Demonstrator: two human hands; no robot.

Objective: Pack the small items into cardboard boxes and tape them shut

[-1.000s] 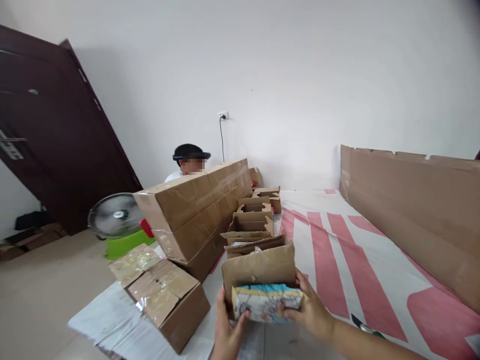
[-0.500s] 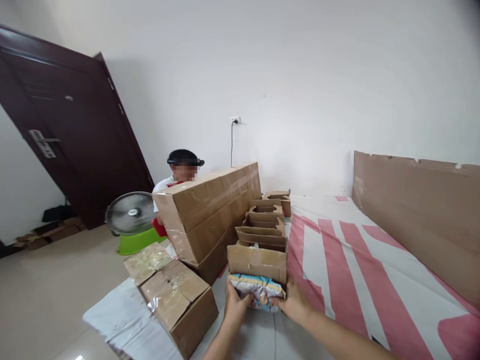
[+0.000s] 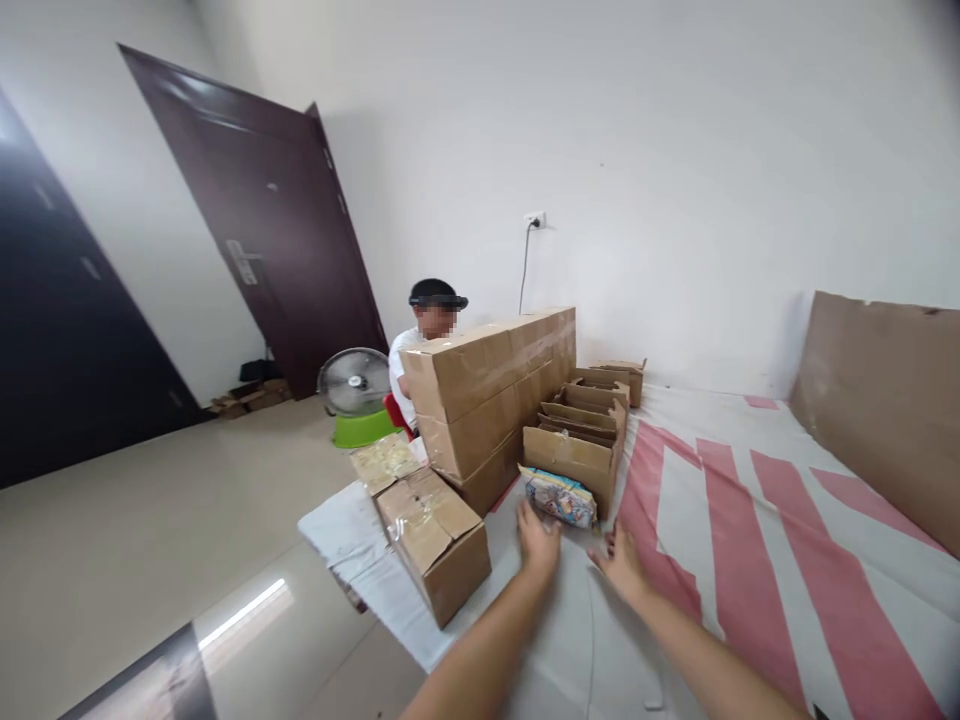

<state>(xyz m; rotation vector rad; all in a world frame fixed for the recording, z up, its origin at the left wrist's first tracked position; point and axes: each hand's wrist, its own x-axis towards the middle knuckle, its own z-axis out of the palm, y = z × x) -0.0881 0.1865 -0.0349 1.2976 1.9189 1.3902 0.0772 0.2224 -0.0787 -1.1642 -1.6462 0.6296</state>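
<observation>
A colourful plastic-wrapped packet (image 3: 561,497), blue, white and yellow, rests on the sheet against the front of an open cardboard box (image 3: 568,455). My left hand (image 3: 538,540) is at the packet's near left side, fingers stretched towards it; whether they touch it I cannot tell. Just off the packet's right end, my right hand (image 3: 622,568) has its fingers apart and nothing in them. Behind the nearest open box, more open cardboard boxes (image 3: 592,400) stand in a row running towards the wall.
Taped cardboard boxes (image 3: 480,385) are stacked left of the row. A lower closed box (image 3: 433,540) sits nearer me. Beyond the stack is a person (image 3: 405,365) in a black cap, beside a fan (image 3: 355,382). A brown cardboard sheet (image 3: 885,400) stands at right.
Both hands have let go of the packet and drawn back towards me. The packet now leans at the box front. My view has turned left, so everything appears shifted right.
</observation>
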